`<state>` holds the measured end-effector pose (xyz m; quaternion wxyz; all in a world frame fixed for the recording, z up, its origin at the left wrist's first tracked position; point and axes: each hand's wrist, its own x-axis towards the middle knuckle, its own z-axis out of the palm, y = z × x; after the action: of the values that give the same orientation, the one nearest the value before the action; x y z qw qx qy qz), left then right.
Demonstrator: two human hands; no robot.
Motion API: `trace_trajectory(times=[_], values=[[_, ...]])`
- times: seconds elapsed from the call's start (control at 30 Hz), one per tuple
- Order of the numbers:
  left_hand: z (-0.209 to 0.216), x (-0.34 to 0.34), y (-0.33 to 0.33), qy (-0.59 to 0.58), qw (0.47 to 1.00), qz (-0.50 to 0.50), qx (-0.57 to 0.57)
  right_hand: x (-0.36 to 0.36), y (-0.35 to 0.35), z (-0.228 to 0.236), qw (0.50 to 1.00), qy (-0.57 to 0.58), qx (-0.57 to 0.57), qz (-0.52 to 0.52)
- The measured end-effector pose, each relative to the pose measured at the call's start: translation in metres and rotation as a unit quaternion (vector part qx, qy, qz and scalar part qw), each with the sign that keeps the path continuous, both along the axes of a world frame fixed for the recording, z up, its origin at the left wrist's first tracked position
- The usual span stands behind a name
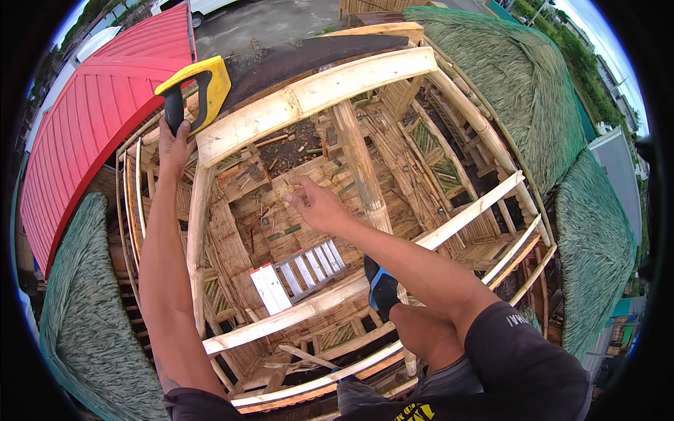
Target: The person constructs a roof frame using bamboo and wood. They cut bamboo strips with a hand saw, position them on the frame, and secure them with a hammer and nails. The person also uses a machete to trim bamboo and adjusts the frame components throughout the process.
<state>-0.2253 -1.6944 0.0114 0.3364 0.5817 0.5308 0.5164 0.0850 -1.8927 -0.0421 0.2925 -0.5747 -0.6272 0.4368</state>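
My left hand (173, 144) reaches up and forward to the yellow and black handle of a hand saw (200, 88). The fingers touch the handle's black grip from below. The saw's dark blade (309, 57) lies along a thick pale wooden beam (316, 95) at the top of a bamboo hut frame. My right hand (312, 202) hangs in mid-air over the frame's inside, fingers loosely curled, holding nothing. My knee and a blue and black shoe (382, 288) rest on a lower pole.
Below me lie a woven bamboo floor (295, 182) and a metal ladder (302, 270). Thatched roofs (533, 84) stand right and at lower left, a red metal roof (98, 112) at left. Thin poles (470, 210) cross the frame.
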Motion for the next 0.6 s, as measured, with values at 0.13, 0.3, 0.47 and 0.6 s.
trace_trajectory(times=[0.13,0.3,0.47,0.6], values=[[0.017,-0.008,0.000,0.127,0.990,-0.034,-0.055,-0.003,-0.001,-0.008,0.997,-0.053,-0.051,0.018],[0.024,-0.013,0.001,0.112,0.988,-0.054,-0.087,-0.009,-0.003,-0.015,0.995,-0.029,-0.070,0.059],[0.007,-0.010,0.004,0.089,0.994,-0.066,0.007,0.002,-0.008,-0.028,0.997,-0.018,-0.052,0.044],[-0.002,-0.009,0.004,0.104,0.993,-0.051,0.027,0.016,-0.013,-0.036,0.997,-0.035,-0.050,0.037]])
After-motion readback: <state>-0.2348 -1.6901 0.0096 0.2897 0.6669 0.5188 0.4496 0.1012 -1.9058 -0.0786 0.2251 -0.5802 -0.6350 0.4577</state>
